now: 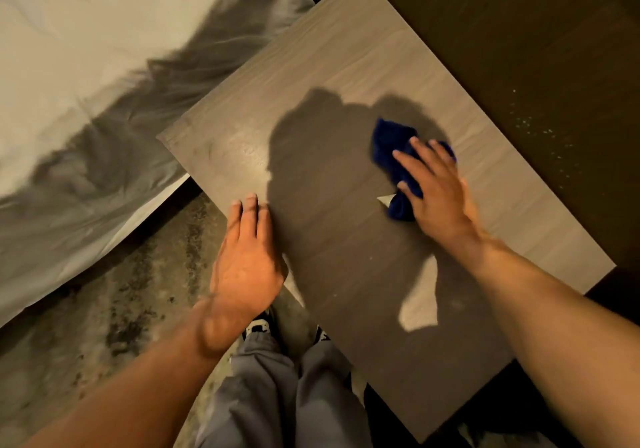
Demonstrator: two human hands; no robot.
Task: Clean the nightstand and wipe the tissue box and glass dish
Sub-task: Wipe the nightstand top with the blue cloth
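Note:
The nightstand (346, 67) has a grey wood-grain top that runs diagonally across the view. A crumpled dark blue cloth (389, 143) lies on its right half. My right hand (434, 188) presses flat on that cloth, fingers spread. My left hand (247, 257) rests at the nightstand's near left edge, fingers straight and together, holding nothing. A small pale scrap (385, 199) pokes out beside the cloth. No tissue box or glass dish is in view.
A bed with white rumpled sheets (86, 84) lies left of the nightstand. Mottled carpet (121, 309) covers the floor below it. A dark surface with pale specks (536, 84) borders the nightstand on the right. My grey trouser legs (277, 395) stand at its near edge.

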